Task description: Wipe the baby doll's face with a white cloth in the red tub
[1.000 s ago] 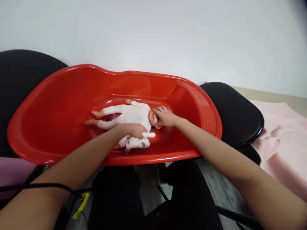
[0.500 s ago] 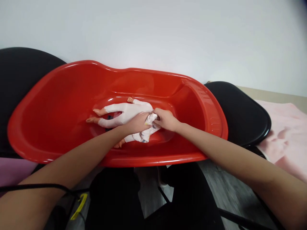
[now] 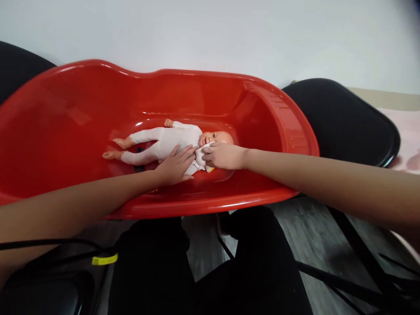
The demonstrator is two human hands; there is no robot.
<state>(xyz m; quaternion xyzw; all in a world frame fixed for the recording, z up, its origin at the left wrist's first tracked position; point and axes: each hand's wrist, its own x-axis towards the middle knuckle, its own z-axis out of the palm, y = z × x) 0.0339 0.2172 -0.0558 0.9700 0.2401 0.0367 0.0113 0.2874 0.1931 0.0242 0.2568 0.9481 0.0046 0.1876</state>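
A baby doll (image 3: 179,138) in a white suit lies on its back in a red baby bathtub (image 3: 210,205), feet to the left and head to the right. My left hand (image 3: 177,165) rests flat on the doll's chest and near arm, fingers stretched out. Beside the doll's cheek and neck, my right hand (image 3: 226,155) has its fingers curled on a white patterned cloth (image 3: 201,158). Part of the cloth spreads below the fingers over the doll's shoulder. The doll's near arm is mostly hidden by my left hand.
Black seats stand under the tub's ends, one at the right (image 3: 341,118) and one at the left (image 3: 19,70). A white wall (image 3: 210,35) rises behind. Pink material (image 3: 407,131) lies far right. A black cable with a yellow tag (image 3: 105,260) crosses the lower left.
The cloth, bunched between both hands before, is now in my right hand at the doll's face and neck. My left hand has let go and flattened on the chest. The doll's head has come into view.
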